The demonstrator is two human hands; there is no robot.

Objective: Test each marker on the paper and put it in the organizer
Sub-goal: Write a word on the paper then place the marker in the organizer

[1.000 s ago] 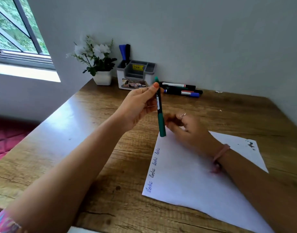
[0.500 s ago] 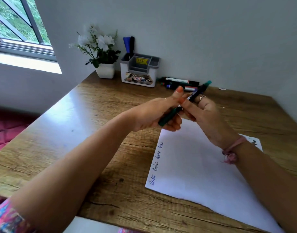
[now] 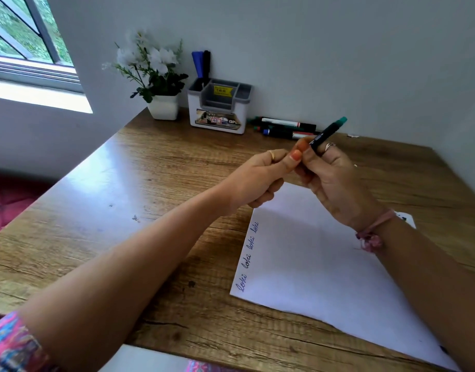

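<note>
Seen from a head-worn camera, looking down over a wooden desk [image 3: 102, 224] set against a pale wall. Two bare forearms reaching in from the bottom, meeting above the far corner of a white paper [image 3: 311, 264]. Right hand [image 3: 335, 178] curled round a dark marker [image 3: 328, 133], gripping its lower barrel, the green end tilted up and away to the right. Left hand [image 3: 260, 175] closed in a loose fist just beside it, thumb tip touching the right hand's fingers by the marker's lower end; whether it pinches a cap or the marker itself cannot be told, since that end is hidden between the two hands. Marker held in the air above the desk, clear of the paper. Along the paper's left edge, a line of small blue handwriting [image 3: 249, 257]. At the back by the wall, a white and grey organizer [image 3: 219, 108] with a yellow sticker, two markers [image 3: 201, 64], one blue and one black, standing upright in its left rear compartment. Just right of the organizer, a small heap of spare markers [image 3: 284, 127] lying flat on the desk. Left of the organizer, a white pot of white flowers [image 3: 156, 73]. Window [image 3: 24, 41] at upper left. Pink band [image 3: 373, 232] on the right wrist, patterned sleeve [image 3: 13, 345] at lower left.
</note>
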